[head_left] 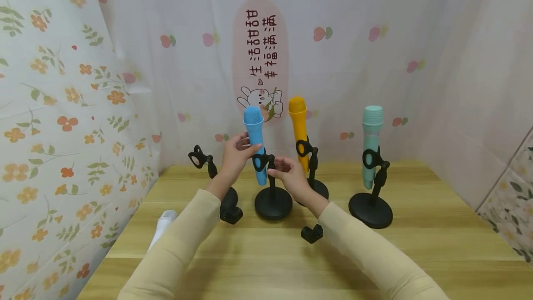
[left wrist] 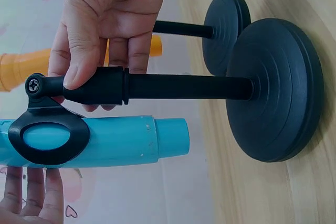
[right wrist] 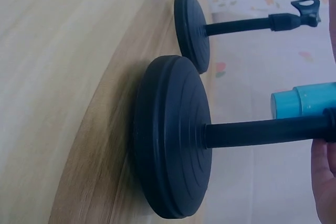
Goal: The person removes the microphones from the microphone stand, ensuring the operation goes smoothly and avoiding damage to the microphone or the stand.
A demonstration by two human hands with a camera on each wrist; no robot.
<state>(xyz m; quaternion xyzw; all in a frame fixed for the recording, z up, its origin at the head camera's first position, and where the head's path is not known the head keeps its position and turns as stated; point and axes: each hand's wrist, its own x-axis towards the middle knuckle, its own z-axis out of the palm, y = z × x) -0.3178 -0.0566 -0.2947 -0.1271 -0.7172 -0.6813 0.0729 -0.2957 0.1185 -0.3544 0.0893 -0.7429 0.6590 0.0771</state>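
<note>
black stand (right wrist: 178, 137) | blue microphone (right wrist: 310, 100) beside its pole (right wrist: 262, 133) | 2nd stand (right wrist: 192, 32) beyond

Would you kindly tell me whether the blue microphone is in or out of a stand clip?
In: the left wrist view shows the black clip fitted around the body of the blue microphone.

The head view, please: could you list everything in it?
Wooden table: one, light brown, below
Microphone stands: four, black, on table
Blue microphone: one, blue, second stand from left
Yellow microphone: one, yellow, third stand
Mint microphone: one, pale green, fourth stand
White microphone: one, white, table's left
Backdrop curtain: one, white, behind
Rabbit print: one, pink, on curtain
Floral cloth: one, white and orange, left
Floral panel: one, pale, right edge
Wrist cameras: two, black, lower centre
Sleeves: two, cream, foreground
Left hand: one, bare, holding blue microphone
Right hand: one, bare, gripping second stand
</note>
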